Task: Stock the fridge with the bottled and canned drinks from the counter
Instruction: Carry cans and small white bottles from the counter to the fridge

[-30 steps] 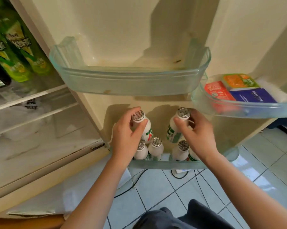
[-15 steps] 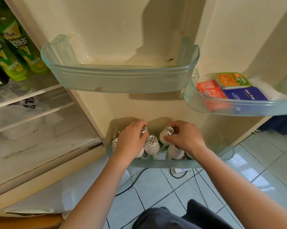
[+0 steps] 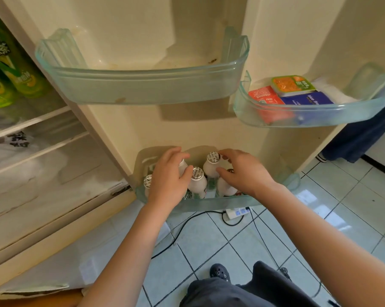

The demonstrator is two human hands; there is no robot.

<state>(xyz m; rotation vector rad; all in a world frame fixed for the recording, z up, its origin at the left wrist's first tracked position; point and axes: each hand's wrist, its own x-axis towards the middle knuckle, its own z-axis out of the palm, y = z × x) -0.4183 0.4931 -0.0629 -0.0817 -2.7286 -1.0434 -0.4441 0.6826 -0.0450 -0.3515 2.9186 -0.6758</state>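
A: Where are the bottles [image 3: 197,183] found?
B: Several small white ones are seen standing upright in the bottom shelf [image 3: 209,203] of the fridge door [image 3: 142,29] (foil caps up).
A: How is the left hand [image 3: 168,180] held?
B: It is curled round the back-left bottle [image 3: 182,166], which is mostly hidden by the fingers.
A: And the right hand [image 3: 244,173]?
B: Its thumb and forefinger are laid against the back-right bottle [image 3: 210,169]; whether that one is gripped cannot be told.

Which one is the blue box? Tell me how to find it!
Start at the fridge door's wide top bin, then look right to the smaller bin. The blue box lies there beside a red packet and an orange tub; only it is dark blue with white letters.
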